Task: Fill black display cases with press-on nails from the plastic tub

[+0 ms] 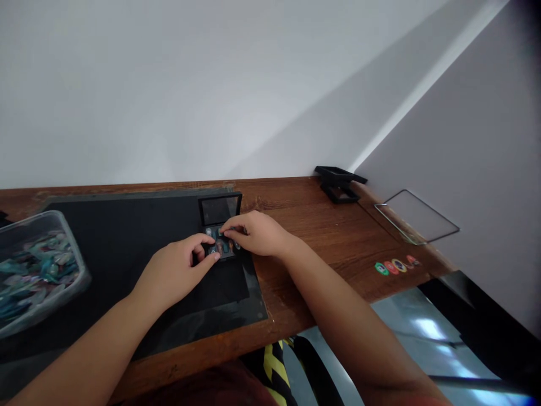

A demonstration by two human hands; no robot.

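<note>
A small black case (220, 252) with a hinged clear-windowed lid (220, 209) stands open on the dark mat. Several small coloured pieces (220, 246), teal and reddish brown, lie inside it; their kind is too small to make out. My left hand (175, 270) grips the case at its left and near side, thumb on the near edge and forefinger curled in at the left. Over the case's right part, my right hand (257, 234) has thumb and forefinger pinched together. Whatever sits between those fingertips is hidden.
At the left, a clear plastic tub (76, 270) holds many teal packets. The black mat (127, 220) covers part of the wooden table (296, 220). Black frame-like objects (338, 183) stand at the back right, near a wire frame (416, 217) and round stickers (397, 265).
</note>
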